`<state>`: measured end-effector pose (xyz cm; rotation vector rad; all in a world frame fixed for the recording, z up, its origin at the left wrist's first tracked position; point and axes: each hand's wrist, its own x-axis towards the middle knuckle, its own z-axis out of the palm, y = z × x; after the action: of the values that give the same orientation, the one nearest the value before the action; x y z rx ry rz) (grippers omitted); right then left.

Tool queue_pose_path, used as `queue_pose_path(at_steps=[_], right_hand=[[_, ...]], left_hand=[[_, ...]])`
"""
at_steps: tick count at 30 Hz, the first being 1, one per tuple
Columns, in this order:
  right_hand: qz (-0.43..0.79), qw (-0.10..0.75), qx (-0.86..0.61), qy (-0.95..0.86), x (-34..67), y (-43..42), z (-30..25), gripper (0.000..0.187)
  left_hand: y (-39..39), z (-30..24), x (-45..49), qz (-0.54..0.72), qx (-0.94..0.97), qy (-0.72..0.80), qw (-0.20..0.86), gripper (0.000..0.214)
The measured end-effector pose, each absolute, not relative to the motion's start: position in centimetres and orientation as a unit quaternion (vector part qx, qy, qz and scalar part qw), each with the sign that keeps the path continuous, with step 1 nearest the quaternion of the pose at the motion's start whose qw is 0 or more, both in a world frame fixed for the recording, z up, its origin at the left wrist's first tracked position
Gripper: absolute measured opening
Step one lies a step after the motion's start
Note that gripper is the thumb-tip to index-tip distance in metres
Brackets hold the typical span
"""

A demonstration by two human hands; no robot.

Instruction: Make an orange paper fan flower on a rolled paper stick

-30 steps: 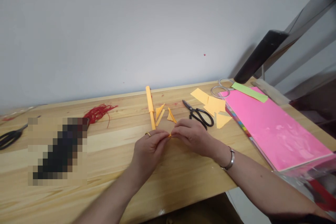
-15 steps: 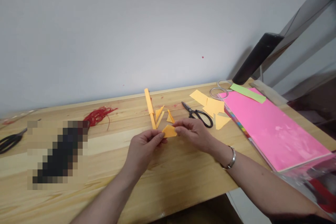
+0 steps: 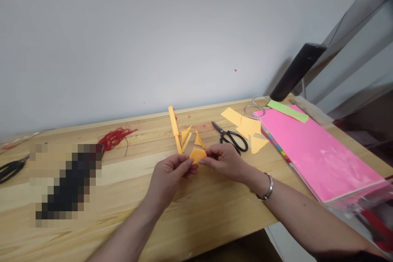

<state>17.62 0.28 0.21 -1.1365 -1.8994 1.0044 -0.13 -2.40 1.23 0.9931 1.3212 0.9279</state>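
Note:
A small piece of orange paper (image 3: 198, 154) is pinched between my two hands above the table. My left hand (image 3: 172, 172) is closed on its left side, thumb on top. My right hand (image 3: 225, 161) grips its right edge between thumb and fingers. Just beyond my hands lie folded orange paper scraps (image 3: 186, 136) and a rolled orange paper tube (image 3: 174, 125). Black-handled scissors (image 3: 230, 136) lie beyond my right hand, partly hidden by it. To their right are several flat orange paper pieces (image 3: 250, 125).
A pack of pink paper (image 3: 313, 151) lies on the right, with a green strip (image 3: 288, 110) on top. Behind it leans a black cylinder (image 3: 297, 71). Red threads (image 3: 118, 138) lie on the left of the wooden table (image 3: 129, 172), with another scissors (image 3: 12, 170) at the left edge.
My right thumb has shifted left and lower along the orange paper, and the paper has tilted slightly. Both hands keep hold of it. The view has moved a little.

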Motion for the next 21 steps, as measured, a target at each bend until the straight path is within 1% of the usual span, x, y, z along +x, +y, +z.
queue_pose_path(at_steps=[3,7,11,16,19,21], right_hand=[[0.394,0.35,-0.432,-0.732,17.64,0.28,0.28,0.026],[0.437,0.348,-0.427,-0.711,17.71,0.32,0.1,0.024],[0.487,0.347,-0.412,-0.687,17.71,0.48,-0.34,0.012],[0.581,0.361,-0.377,-0.624,17.68,0.56,-0.19,0.026],[0.57,0.343,-0.404,-0.628,17.73,0.54,0.22,0.024],[0.555,0.325,-0.429,-0.635,17.75,0.52,0.49,0.026]], left_hand=[[-2.29,1.12,-0.15,0.395,0.42,0.565,0.59,0.016],[-2.2,0.82,-0.28,0.41,0.405,0.551,0.604,0.018],[-2.2,0.49,-0.42,0.426,0.371,0.54,0.624,0.019],[-2.3,0.51,-0.45,0.424,0.391,0.538,0.614,0.018],[-2.39,0.78,-0.35,0.406,0.434,0.544,0.593,0.016],[-2.44,0.96,-0.24,0.391,0.456,0.551,0.579,0.015]])
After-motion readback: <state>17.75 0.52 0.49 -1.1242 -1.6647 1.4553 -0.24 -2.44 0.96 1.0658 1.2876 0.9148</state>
